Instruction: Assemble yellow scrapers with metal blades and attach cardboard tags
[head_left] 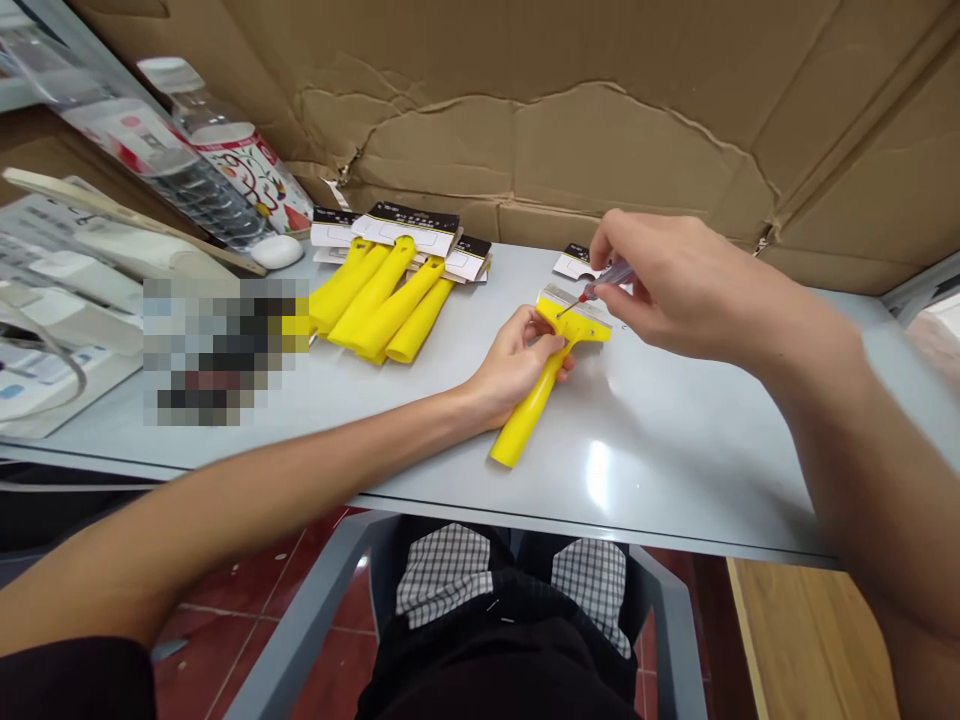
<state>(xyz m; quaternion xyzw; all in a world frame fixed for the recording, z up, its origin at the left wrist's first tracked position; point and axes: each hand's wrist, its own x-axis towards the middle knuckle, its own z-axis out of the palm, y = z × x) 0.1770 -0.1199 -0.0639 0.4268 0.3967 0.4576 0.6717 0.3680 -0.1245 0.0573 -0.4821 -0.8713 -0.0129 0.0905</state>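
My left hand point(529, 360) is closed round the neck of a yellow scraper point(525, 415), whose handle slants down toward the table's front edge. A metal blade plate point(574, 300) runs along the scraper's head, with a screw near each end. In my right hand point(652, 280) is a screwdriver point(611, 280) with a clear handle and a red collar. Its thin tip meets the head at the left screw. Just behind, a printed card point(577, 261) lies on the table, partly hidden by my right hand.
Several yellow handles with header cards point(390, 300) are piled left of centre on the grey table point(420, 440). Bottles point(232, 150), a white mouse-like object point(277, 251) and white devices stand at left. Part of that side is pixelated. Cardboard point(525, 140) walls the back.
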